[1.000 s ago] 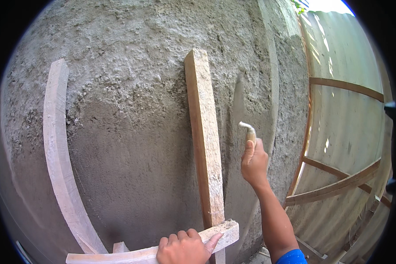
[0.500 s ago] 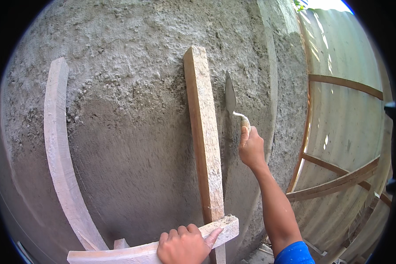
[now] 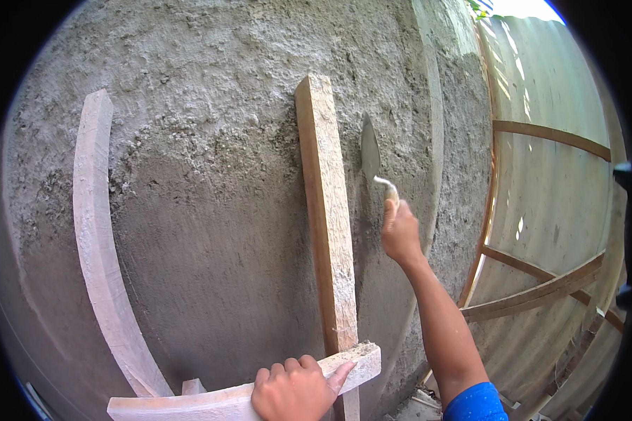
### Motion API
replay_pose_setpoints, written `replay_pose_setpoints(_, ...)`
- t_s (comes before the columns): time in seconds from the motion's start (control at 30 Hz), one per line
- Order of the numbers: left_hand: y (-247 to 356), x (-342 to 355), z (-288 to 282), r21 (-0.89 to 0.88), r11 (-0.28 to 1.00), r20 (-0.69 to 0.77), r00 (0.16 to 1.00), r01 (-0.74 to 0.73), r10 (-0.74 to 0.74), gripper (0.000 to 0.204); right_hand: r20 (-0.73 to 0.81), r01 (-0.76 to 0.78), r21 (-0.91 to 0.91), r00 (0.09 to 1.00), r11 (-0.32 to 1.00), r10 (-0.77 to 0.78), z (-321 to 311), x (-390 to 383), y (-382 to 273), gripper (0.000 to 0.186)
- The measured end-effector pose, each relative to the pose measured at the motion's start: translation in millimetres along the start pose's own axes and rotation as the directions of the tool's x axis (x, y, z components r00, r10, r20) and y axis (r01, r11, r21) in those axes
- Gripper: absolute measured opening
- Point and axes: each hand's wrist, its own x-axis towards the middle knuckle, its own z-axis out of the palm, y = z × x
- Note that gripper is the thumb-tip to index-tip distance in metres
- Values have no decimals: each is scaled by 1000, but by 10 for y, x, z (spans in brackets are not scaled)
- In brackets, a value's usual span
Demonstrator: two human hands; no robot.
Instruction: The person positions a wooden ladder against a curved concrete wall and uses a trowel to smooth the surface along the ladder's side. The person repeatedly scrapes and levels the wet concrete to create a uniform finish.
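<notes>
My right hand (image 3: 401,231) is closed round the handle of a pointed trowel (image 3: 370,151). Its blade points up and lies close against the grey plastered wall (image 3: 211,259), just right of an upright timber post (image 3: 331,210); whether it touches the wall I cannot tell. Low in the picture, my left hand (image 3: 295,390) grips a pale wooden crosspiece (image 3: 189,407), fingers over its top and thumb along its face. The crosspiece passes in front of the post. Smooth plaster covers the lower wall, while rough, lumpy mortar (image 3: 189,84) shows above.
Another whitish timber upright (image 3: 98,224) stands at the left, before the wall. Farther right is a corrugated sheet partition (image 3: 548,189) with wooden battens (image 3: 551,137) and a diagonal brace (image 3: 541,298). Rubble (image 3: 418,407) lies at the wall's foot.
The trowel blade has turned slightly, showing more of its flat face. My right hand has barely shifted, and my left hand keeps its place on the crosspiece.
</notes>
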Motion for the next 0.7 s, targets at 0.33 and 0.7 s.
replay_pose_setpoints(0.33, -18, -1, -11, -20, 1000, 13, 1000, -13, 13, 70, -109, 12, 62, 994, 998, -5, 55, -84, 55, 41)
replay_pose_setpoints(0.7, -25, -6, -13, -37, 999, 10, 1000, -2, 3, 69, -120, -117, 501, 972, 858, 202, 116, -175, 96, 42)
